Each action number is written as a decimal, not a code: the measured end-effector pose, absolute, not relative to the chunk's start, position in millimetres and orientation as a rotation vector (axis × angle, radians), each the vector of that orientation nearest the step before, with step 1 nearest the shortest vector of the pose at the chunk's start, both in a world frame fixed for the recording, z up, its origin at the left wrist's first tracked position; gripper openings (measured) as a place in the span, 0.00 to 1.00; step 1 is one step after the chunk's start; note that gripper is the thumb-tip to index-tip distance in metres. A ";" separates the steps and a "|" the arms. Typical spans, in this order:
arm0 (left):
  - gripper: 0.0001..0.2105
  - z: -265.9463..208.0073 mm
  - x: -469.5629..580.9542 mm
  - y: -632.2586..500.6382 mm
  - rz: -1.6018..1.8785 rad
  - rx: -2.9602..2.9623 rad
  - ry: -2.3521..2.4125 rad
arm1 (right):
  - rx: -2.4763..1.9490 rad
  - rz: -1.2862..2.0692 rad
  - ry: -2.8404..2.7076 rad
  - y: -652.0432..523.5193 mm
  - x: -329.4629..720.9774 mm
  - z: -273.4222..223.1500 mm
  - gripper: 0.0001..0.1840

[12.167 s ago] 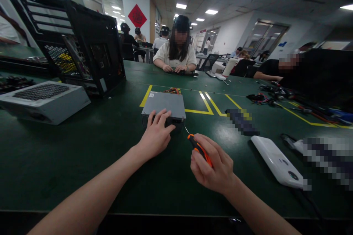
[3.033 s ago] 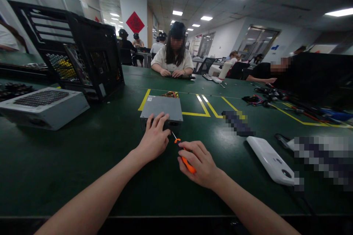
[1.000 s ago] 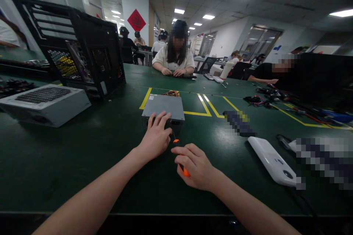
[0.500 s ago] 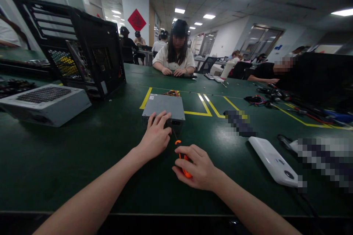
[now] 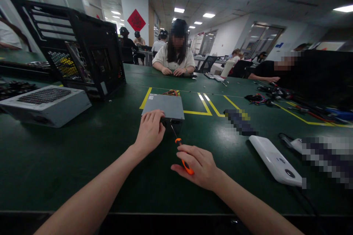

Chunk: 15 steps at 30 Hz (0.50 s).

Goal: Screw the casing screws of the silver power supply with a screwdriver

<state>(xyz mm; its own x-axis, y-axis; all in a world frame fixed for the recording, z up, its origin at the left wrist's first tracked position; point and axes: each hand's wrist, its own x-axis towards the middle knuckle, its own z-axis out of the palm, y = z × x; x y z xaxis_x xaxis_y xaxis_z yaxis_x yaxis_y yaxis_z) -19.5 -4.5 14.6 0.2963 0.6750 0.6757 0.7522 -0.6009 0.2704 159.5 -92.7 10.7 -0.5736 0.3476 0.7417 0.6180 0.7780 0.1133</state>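
Observation:
A grey metal computer power supply point(image 5: 168, 105) lies on the green table ahead of me, colored wires bunched behind it. My left hand point(image 5: 151, 129) grips its near left corner, fingers over the upper edge and thumb against the near face. In my right hand point(image 5: 196, 165) is a screwdriver point(image 5: 178, 141) with an orange and black handle. Its thin shaft points up and away, the tip at the near face of the power supply, close to the upper edge. Whether the tip sits in a screw is too small to tell.
To the left stand a second power supply point(image 5: 49, 104) and a black computer case point(image 5: 82, 49). A white device point(image 5: 275, 159) lies at right, with cables and tools point(image 5: 309, 108) beyond. Across the table sits a person point(image 5: 176, 53). Yellow tape point(image 5: 197, 112) marks the tabletop.
My left hand has slid left along the near edge of the power supply, exposing more of its near face. The screwdriver's shaft and tip now show clearly. My right fingers have shifted on the handle.

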 end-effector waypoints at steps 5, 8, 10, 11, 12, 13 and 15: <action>0.15 10.2 -17.7 -2.4 -1.180 -2.429 -1.370 | -0.691 -0.467 -2.212 -94.4 160.1 11.8 0.10; 0.14 9.2 -17.3 -1.6 -1.181 -2.434 -1.347 | -0.676 -0.537 -2.260 -94.9 159.1 15.3 0.09; 0.13 8.9 -17.2 -1.0 -1.186 -2.429 -1.349 | -0.717 -0.483 -2.237 -93.8 159.3 14.4 0.14; 0.13 8.8 -17.0 -0.7 -1.187 -2.425 -1.353 | -0.741 -0.437 -2.212 -93.1 159.8 13.1 0.18; 0.13 8.6 -16.8 -0.4 -1.183 -2.424 -1.356 | -0.755 -0.392 -2.184 -92.3 160.5 11.5 0.20; 0.13 8.4 -16.5 -0.2 -1.181 -2.422 -1.359 | -0.759 -0.359 -2.166 -91.8 161.1 10.0 0.19; 0.13 7.7 -15.4 0.2 -1.180 -2.412 -1.365 | -0.736 -0.355 -2.192 -91.3 161.9 8.5 0.13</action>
<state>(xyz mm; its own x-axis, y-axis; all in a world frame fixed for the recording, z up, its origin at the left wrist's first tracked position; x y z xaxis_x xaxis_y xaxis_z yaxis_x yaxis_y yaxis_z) -15.4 0.2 7.7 0.2854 0.6719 0.6835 0.7730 -0.5829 0.2503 161.9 -91.3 8.5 -0.5274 0.3904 0.7546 0.6087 0.7932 0.0150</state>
